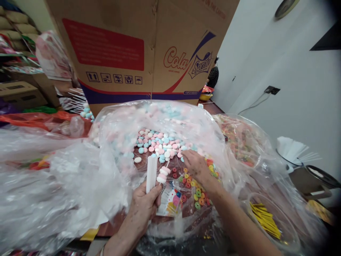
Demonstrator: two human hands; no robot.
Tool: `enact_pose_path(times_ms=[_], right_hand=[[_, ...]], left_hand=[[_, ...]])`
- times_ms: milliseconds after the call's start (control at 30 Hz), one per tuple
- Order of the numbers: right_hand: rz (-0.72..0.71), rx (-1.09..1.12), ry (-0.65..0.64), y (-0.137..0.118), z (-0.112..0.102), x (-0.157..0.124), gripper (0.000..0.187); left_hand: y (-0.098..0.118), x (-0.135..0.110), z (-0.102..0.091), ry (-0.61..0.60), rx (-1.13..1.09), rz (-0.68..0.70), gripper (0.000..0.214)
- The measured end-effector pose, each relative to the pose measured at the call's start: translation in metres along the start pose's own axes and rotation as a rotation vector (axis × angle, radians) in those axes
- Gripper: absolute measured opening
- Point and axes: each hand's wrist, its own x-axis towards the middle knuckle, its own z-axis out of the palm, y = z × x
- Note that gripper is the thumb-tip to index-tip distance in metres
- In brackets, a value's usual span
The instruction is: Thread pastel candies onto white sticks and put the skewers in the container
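Observation:
My left hand (146, 201) is closed around a white flat-sided bundle (151, 172), seemingly sticks or strips. The same hand grips a skewer threaded with several pink and white candies (163, 175), its bare tip pointing up. My right hand (195, 165) reaches down at the right edge of a pile of loose pink, blue and white candies (160, 142). Its fingers are bent together among them; what they pinch, if anything, is hidden. Colourful ring-shaped candies (197, 192) lie under my right wrist. A printed plastic wrapper (169, 201) lies between my hands.
A big clear bag of candies (125, 117) surrounds the pile, in front of a tall carton (149, 46). Yellow twist ties (263, 217) fill a clear tub at right, below a holder of white sticks (293, 149). Plastic sheeting (66, 185) covers the left. Another person (54, 60) stands behind.

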Motion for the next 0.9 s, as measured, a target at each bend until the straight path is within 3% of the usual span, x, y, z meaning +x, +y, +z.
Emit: enact_pose_path(times_ms=[67, 167, 300, 467, 667, 900], right_hand=[[-0.018, -0.272, -0.056, 0.007, 0.001, 0.010, 0.030], [-0.064, -0.426, -0.084, 0.011, 0.008, 0.012, 0.028], [-0.114, -0.368, -0.144, 0.012, 0.010, 0.007, 0.018], [0.072, -0.280, -0.071, 0.009, 0.001, 0.018, 0.024], [-0.007, -0.449, -0.167, -0.001, 0.010, 0.031, 0.033], [-0.137, -0.330, -0.275, 0.009, 0.005, -0.007, 0.013]], left_hand=[[-0.001, 0.001, 0.000, 0.004, -0.006, 0.002, 0.042], [-0.002, 0.001, -0.001, 0.002, -0.007, 0.007, 0.041], [-0.001, 0.001, -0.002, -0.004, -0.005, -0.003, 0.039], [-0.001, 0.001, -0.002, -0.018, -0.007, -0.004, 0.039], [-0.002, 0.002, -0.003, -0.038, -0.001, 0.005, 0.038], [-0.002, 0.002, -0.003, -0.026, -0.005, -0.021, 0.035]])
